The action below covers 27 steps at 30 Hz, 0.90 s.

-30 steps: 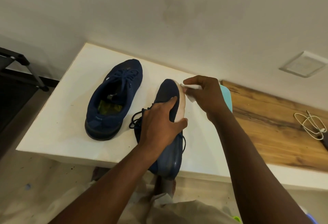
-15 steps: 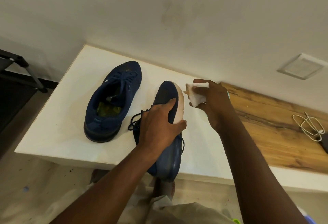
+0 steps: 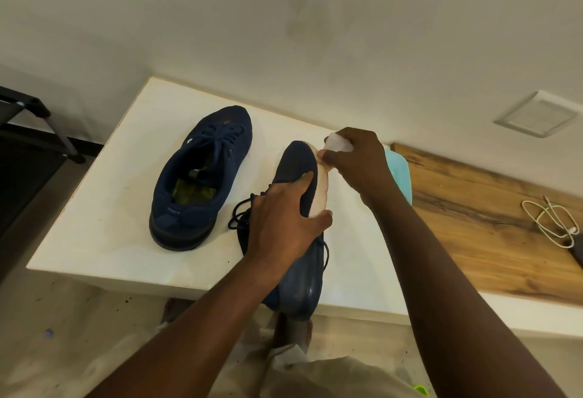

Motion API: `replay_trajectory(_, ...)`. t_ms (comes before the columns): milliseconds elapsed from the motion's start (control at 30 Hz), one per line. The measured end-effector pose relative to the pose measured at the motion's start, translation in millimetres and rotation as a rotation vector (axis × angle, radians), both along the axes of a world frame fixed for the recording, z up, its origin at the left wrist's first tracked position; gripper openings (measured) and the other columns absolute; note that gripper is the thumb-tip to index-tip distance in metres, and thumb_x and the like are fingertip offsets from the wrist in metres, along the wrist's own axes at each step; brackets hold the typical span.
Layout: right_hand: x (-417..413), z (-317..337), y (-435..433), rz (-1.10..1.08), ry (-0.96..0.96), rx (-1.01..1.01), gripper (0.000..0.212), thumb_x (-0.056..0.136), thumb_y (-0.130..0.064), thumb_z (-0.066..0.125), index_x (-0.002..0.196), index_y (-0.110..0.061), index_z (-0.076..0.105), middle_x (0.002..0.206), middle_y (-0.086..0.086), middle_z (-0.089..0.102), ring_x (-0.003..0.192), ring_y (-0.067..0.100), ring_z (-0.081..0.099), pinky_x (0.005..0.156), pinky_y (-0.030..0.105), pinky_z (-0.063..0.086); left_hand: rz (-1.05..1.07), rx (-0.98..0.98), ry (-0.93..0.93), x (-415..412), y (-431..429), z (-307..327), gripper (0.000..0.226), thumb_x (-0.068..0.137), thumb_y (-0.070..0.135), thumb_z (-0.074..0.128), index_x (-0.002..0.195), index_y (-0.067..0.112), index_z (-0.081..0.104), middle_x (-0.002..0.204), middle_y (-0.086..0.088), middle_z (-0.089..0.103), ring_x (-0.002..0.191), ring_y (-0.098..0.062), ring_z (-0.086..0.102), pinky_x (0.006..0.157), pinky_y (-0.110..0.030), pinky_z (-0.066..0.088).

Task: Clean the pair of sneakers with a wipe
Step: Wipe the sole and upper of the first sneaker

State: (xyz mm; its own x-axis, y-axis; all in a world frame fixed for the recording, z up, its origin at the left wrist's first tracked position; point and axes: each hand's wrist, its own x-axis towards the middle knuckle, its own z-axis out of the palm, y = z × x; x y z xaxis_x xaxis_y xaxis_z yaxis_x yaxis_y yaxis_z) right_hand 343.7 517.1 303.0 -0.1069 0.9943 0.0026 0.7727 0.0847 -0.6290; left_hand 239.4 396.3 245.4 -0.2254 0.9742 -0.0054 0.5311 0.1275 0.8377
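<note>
Sneaker one (image 3: 303,284), navy, lies tipped on its side at the near edge of the white table (image 3: 104,208), heel overhanging toward me. My left hand (image 3: 284,217) grips its midfoot, fingers over the upper, thumb on the pale sole (image 3: 320,192). My right hand (image 3: 359,161) pinches a crumpled white wipe (image 3: 339,143) against the sole's toe end. Sneaker two (image 3: 202,145) stands upright to the left, apart from the first; something yellow-green (image 3: 194,192) sits inside its opening. Teal object (image 3: 399,170) behind my right wrist: cannot tell what it is.

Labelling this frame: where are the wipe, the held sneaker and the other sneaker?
wipe (image 3: 338,144), head view, white bunched part.
held sneaker (image 3: 296,161), head view, navy toe.
other sneaker (image 3: 225,134), head view, laces.
</note>
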Motion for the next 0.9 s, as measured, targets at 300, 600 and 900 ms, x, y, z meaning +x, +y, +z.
replay_trajectory(300, 7.0, -9.4, -26.4, 0.114, -0.07, 0.155, 0.015, 0.096, -0.033, 0.057, 0.096, -0.022, 0.068, 0.098, -0.008, 0.066, 0.084, 0.007, 0.056, 0.079, 0.016, 0.04, 0.0, 0.018, -0.016, -0.1, 0.3, -2.3, 0.079, 0.086, 0.052, 0.075, 0.155, 0.029, 0.045, 0.136, 0.0, 0.065, 0.124, -0.021, 0.058, 0.106, -0.047, 0.049)
replay_trajectory(600, 10.7, -3.8, -17.5, 0.102, -0.013, 0.149, 0.005, 0.086, -0.026, 0.071, 0.086, -0.027, 0.066, 0.079, -0.022, 0.061, 0.076, 0.001, 0.059, 0.068, 0.01, 0.042, 0.002, 0.005, 0.012, 1.1, 1.9, -4.5, 0.079, 0.087, 0.053, 0.074, 0.156, 0.029, 0.043, 0.144, 0.0, 0.061, 0.131, -0.022, 0.055, 0.112, -0.048, 0.045)
replay_trajectory(900, -0.1, -4.6, -4.1, 0.164, -0.029, 0.204, 0.019, 0.085, -0.004, 0.063, 0.089, -0.021, 0.071, 0.082, -0.016, 0.062, 0.073, -0.002, 0.059, 0.069, 0.001, 0.04, -0.002, 0.01, 0.004, 1.0, 1.1, -3.0, 0.08, 0.087, 0.052, 0.075, 0.156, 0.028, 0.042, 0.143, -0.001, 0.061, 0.129, -0.021, 0.056, 0.11, -0.047, 0.046)
